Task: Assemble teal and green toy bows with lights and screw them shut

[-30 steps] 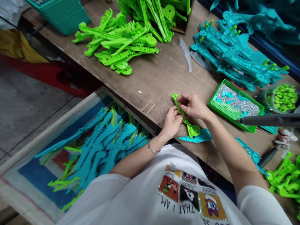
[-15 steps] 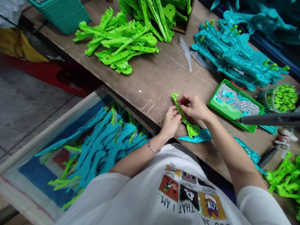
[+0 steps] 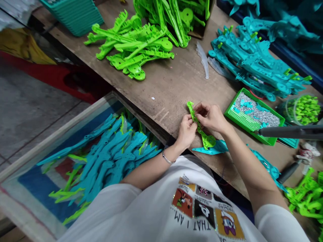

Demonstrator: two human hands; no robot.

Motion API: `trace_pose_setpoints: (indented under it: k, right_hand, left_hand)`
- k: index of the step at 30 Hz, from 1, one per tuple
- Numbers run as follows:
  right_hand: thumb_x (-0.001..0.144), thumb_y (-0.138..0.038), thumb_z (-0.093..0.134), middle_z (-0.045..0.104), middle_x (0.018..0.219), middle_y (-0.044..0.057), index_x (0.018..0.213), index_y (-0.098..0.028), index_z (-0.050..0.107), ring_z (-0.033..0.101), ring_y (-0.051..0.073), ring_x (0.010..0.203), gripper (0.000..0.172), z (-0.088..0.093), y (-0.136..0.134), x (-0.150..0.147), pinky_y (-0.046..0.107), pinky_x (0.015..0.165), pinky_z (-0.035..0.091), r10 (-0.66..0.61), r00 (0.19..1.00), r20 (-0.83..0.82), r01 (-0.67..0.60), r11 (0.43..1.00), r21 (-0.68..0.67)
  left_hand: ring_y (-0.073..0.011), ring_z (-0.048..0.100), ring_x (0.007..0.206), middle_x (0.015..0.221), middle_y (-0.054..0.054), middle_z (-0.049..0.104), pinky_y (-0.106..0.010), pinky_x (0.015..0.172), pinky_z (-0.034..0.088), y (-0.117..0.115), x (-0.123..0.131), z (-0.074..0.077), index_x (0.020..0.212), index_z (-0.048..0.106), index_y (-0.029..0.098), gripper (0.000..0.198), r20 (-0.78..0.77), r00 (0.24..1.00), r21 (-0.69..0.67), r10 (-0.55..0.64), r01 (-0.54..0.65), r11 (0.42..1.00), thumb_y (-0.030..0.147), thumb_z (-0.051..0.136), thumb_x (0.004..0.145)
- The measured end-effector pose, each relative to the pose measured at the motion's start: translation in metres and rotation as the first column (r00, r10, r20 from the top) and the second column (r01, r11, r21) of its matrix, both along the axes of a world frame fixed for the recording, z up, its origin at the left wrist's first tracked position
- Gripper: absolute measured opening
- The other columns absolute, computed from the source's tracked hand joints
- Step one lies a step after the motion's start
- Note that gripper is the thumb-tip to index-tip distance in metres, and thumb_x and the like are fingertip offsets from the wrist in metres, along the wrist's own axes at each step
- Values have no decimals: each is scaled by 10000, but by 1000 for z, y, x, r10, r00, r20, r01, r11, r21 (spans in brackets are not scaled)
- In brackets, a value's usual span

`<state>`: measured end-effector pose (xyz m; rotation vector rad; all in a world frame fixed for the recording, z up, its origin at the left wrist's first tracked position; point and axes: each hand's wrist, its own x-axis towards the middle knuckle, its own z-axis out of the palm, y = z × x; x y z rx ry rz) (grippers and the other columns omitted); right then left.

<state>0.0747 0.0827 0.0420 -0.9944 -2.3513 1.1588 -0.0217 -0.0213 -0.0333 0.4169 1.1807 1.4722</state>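
Near the front edge of the wooden table, both my hands pinch one long green plastic part. My left hand grips it from the left at its middle, fingers closed. From the right, my right hand closes its fingertips on the same stretch. The part's toothed end sticks out above my fingers and its round end rests on the table. A teal plastic part lies flat under that round end.
Piles of green parts lie at the back left and teal parts at the back right. A green tray of small screws, a cup of green pieces and a grey tool sit to the right. A box of assembled pieces stands below left.
My hands and the green part have hardly shifted; only the view has drifted slightly, moving everything a little right and down.
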Motion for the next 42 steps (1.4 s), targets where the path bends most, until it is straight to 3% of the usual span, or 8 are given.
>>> trace_pose_setpoints:
  k: [9,17,27,31,36,42]
  right_hand:
    - [724,-72,570,700,805,13,1009,-165,669,645,152,714,316,0,-7,-16,267,702,474,-65,996,56,59,993,105]
    - [779,-109,594,792,949,43,1123,-177,675,751,178,831,360,-5,-3,-4,294,794,561,-96,995,-22,95,995,-37]
    - [812,-37,533,796,954,73,1179,-161,636,769,225,887,401,-3,-17,-13,303,798,549,-72,979,189,16,960,280]
    - [840,-52,555,808,974,48,1180,-194,628,776,200,895,375,-8,-15,-10,294,826,560,-53,989,136,21,974,225]
    - [850,-92,602,805,955,23,1203,-217,607,783,186,872,374,-11,-15,-3,301,832,587,-122,992,26,116,977,176]
    - [893,-80,537,817,1063,62,1202,-213,594,797,203,969,342,-14,-28,4,305,842,602,-66,997,44,52,964,260]
  left_hand:
    - [-171,717,1039,1115,-61,756,-262,862,566,1,-1,-2,1120,561,193,332,-25,999,26,34,-34,999,213,759,854]
    - [-126,705,832,998,-32,758,-229,758,560,0,-1,-5,1127,559,191,345,21,1000,20,10,-10,1000,250,774,863]
    - [-152,728,956,1024,-40,764,-243,830,565,1,-1,-3,1091,554,194,288,11,999,2,35,-35,999,191,740,871]
    - [-152,730,956,1042,-41,766,-249,828,566,1,0,-3,1095,541,198,299,24,999,35,34,-35,999,182,733,866]
    - [-150,727,956,1054,-45,764,-246,823,563,0,-1,-2,1119,541,199,310,15,1000,55,12,-13,998,178,720,867]
    - [-153,728,970,1038,-33,761,-260,852,568,-1,-1,-1,1116,538,204,310,15,1000,21,11,-12,1000,157,706,859]
